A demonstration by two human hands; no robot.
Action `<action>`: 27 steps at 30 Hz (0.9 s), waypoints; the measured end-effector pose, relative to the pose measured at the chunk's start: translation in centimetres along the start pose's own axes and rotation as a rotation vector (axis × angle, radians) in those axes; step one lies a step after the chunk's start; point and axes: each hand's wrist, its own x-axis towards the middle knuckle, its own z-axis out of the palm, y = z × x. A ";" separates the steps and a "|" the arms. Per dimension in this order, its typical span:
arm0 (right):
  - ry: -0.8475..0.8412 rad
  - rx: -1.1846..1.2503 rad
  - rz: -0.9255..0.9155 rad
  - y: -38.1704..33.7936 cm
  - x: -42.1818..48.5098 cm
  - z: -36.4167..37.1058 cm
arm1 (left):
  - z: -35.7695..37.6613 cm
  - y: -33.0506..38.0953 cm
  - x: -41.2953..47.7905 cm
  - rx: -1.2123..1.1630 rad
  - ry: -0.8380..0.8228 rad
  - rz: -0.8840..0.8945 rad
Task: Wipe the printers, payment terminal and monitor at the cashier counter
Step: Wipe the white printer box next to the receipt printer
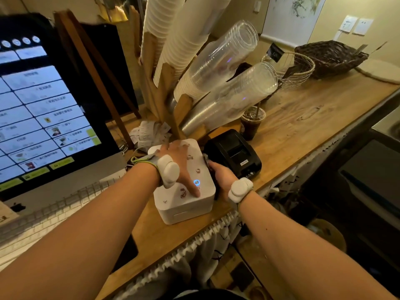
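A white square printer (pixel 188 205) with small stickers and a lit blue button sits on the wooden counter (pixel 298 126). My left hand (pixel 179 161) lies flat on its top with the fingers spread. My right hand (pixel 220 174) is wedged in the gap between the white printer and a black receipt printer (pixel 236 152), its fingers curled round a dark grey cloth (pixel 206 160) held against the white printer's right side. Most of the cloth is hidden. The lit monitor (pixel 43 118) stands at the left.
A wooden rack with stacks of paper and clear cups (pixel 216 68) leans behind the printers. An iced drink (pixel 252 124) stands by the black printer, and crumpled receipts (pixel 149 133) lie behind the white one. A keyboard (pixel 43 219) lies under the monitor; baskets (pixel 331 57) at far right.
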 end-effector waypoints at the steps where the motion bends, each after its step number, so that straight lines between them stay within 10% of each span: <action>1: -0.005 0.036 -0.042 -1.2 -0.1 0.3 | -0.1 0.0 0.1 0.018 -0.009 0.003; 16: -0.229 0.067 -0.256 -4.6 1.0 1.2 | -0.7 1.6 1.0 0.029 -0.086 -0.073; 21: -0.037 -0.480 -0.159 -1.7 1.5 0.2 | -1.0 2.2 0.7 -0.011 -0.108 -0.113; 27: -0.180 0.117 -0.202 -2.2 1.7 -0.3 | -0.9 2.2 0.7 -0.002 -0.116 -0.110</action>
